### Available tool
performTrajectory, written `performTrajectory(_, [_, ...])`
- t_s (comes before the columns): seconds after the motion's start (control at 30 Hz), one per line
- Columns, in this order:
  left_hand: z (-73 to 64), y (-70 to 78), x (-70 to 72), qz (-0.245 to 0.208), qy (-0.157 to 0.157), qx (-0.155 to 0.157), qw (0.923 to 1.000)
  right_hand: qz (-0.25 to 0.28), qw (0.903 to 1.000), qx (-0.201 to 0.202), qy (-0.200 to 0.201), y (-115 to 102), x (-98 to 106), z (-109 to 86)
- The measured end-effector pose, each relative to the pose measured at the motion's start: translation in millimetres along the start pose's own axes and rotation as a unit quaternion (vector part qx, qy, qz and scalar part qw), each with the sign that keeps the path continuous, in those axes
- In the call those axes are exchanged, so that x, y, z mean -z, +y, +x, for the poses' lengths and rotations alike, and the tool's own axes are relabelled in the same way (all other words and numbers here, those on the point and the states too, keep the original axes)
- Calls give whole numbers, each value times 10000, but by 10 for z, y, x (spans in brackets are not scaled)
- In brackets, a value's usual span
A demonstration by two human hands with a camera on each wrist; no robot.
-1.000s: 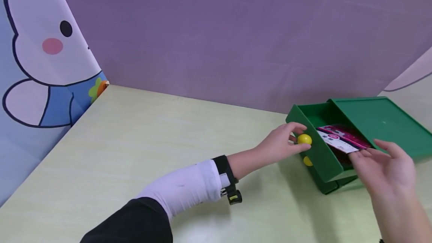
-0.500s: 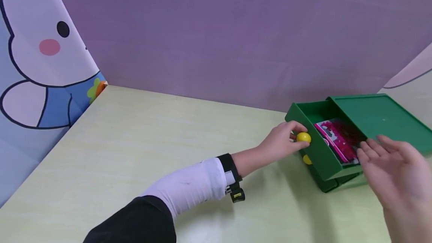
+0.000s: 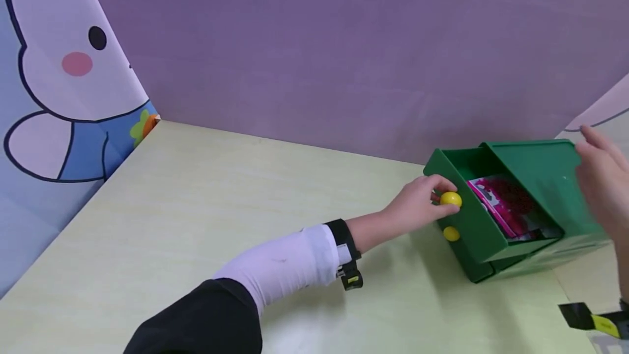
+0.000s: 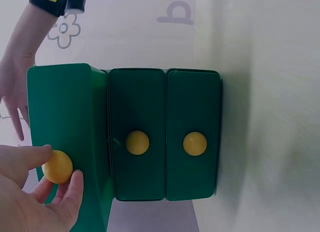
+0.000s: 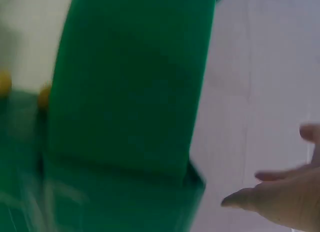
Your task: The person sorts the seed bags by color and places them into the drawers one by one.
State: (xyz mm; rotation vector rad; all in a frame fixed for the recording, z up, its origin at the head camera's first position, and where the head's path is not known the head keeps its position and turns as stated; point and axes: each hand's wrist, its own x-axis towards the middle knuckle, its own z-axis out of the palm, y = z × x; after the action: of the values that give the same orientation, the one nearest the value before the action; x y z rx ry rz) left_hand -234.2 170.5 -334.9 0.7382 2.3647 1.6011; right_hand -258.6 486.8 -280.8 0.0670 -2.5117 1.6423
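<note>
My left hand (image 3: 417, 205) pinches the round yellow knob (image 3: 451, 199) on the top drawer (image 3: 474, 217) of a green drawer box (image 3: 535, 165). That drawer is pulled out, and pink and white printed packets (image 3: 508, 206) lie inside it. In the left wrist view, thumb and fingertips sit around the knob (image 4: 58, 167). My right hand (image 3: 606, 179) is raised over the right side of the box, its fingers extended and holding nothing. In the right wrist view it shows beside the blurred green box (image 5: 130, 81), apart from it.
Two lower drawers, the middle one (image 4: 136, 101) and the bottom one (image 4: 192, 101), are closed, each with a yellow knob. The box stands on a pale table (image 3: 245, 195) near a purple backdrop (image 3: 314, 59). A cartoon panel (image 3: 49, 86) stands at the left.
My right hand has left the open drawer, let go of the packets, and moved right and up over the box. The packets now lie in the drawer. My left hand stays at the knob.
</note>
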Motion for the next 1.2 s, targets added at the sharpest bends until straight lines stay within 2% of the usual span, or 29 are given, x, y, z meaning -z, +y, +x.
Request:
performTrajectory(0.03, [11,-1,-2,13,2,-7,10000,-767,9970,-69,-5,16,50,45])
performTrajectory(0.07, [21,0,-5,37,-1,-10,10000,-1477,9889,-133,-98,-6,79,67])
performTrajectory(0.1, [31,0,-8,54,-3,-19,10000,-2112,9772,-125,-175,-28,79,69])
performTrajectory(0.17, [44,-2,-13,103,-10,-18,9999,-3195,9464,-137,-456,-130,34,40])
performTrajectory(0.23, [62,-3,-21,157,-12,0,9999,-3944,9157,-38,-772,-221,-33,-19])
performTrajectory(0.3, [78,-1,-33,186,-18,31,9998,-4533,8871,-20,-866,-246,-90,-82])
performTrajectory(0.33, [87,-2,-40,210,-27,49,9998,-4723,8762,-23,-960,-228,-93,-100])
performTrajectory(0.37, [98,-7,-50,232,-30,74,9997,-4797,8715,-35,-1018,-181,-86,-108])
performTrajectory(0.4, [107,-11,-59,249,-40,83,9996,-4804,8701,-29,-1100,-126,-70,-107])
performTrajectory(0.53, [131,-23,-74,286,-73,35,9996,-4557,8784,-45,-1443,15,-30,-78])
performTrajectory(0.57, [139,-27,-75,292,-74,24,9995,-4550,8779,-94,-1487,21,-39,-74])
performTrajectory(0.77, [223,-42,-124,245,-78,-127,9996,-4805,8646,-287,-1440,6,-106,-88])
performTrajectory(0.9, [323,-31,-202,209,-126,-170,9996,-4916,8596,-332,-1355,14,-97,-92])
performTrajectory(1.2, [563,48,-439,306,-67,114,9994,-4996,8542,-437,-1374,24,-82,-117])
